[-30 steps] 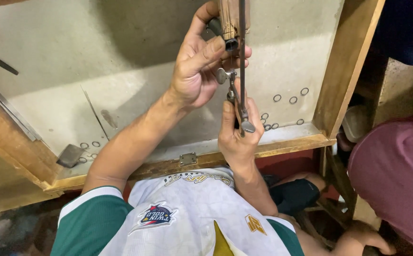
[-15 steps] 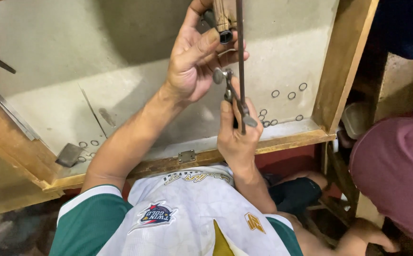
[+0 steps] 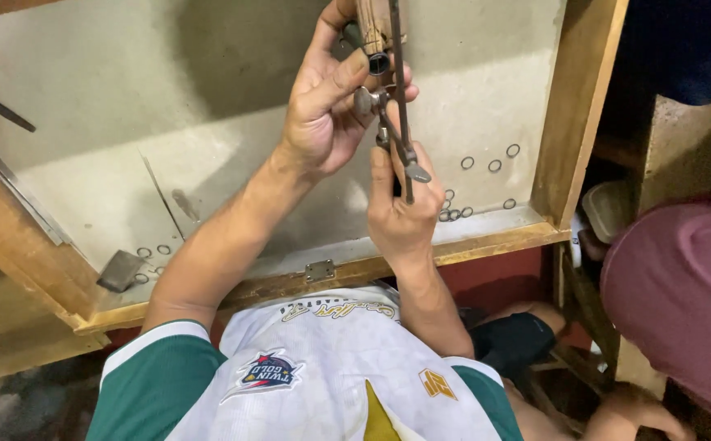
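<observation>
Big wooden tray (image 3: pixel 572 122) fills the upper frame, pale bottom, wood rim at right and bottom, small hinge plate (image 3: pixel 320 269) on the bottom rim near centre. Person in a white and green shirt (image 3: pixel 314 384) takes the lower middle. Pink-clad person (image 3: pixel 682 310) at the right edge, lower right, not involved.

Left hand (image 3: pixel 327 106), upper centre, is closed around a saw frame (image 3: pixel 396 90): fingers wrapped on the wooden handle at the top edge, thumb pressed near the metal clamp screw. Right hand (image 3: pixel 400 216), just below, centre frame, is pinched narrow around the lower end of the frame; what it grips there is small and mostly hidden, can't tell if it's a ring or just the clamp. Frame runs near vertical between the two hands, above the tray.

Dark metal block (image 3: pixel 120 271) sits lower left in the tray. Small rings (image 3: pixel 486 162) lie scattered on the tray floor, a cluster right of the right hand, a few more next to the block.

Risks, judged: the thin blade looks easy to snap if the hands twist against each other. The right thumb sits touching the blade line, so a slip could nick it. Loose pinch could drop the small part into the rings, where it would be hard to pick out. A clamp left loose could let the blade pop free.
</observation>
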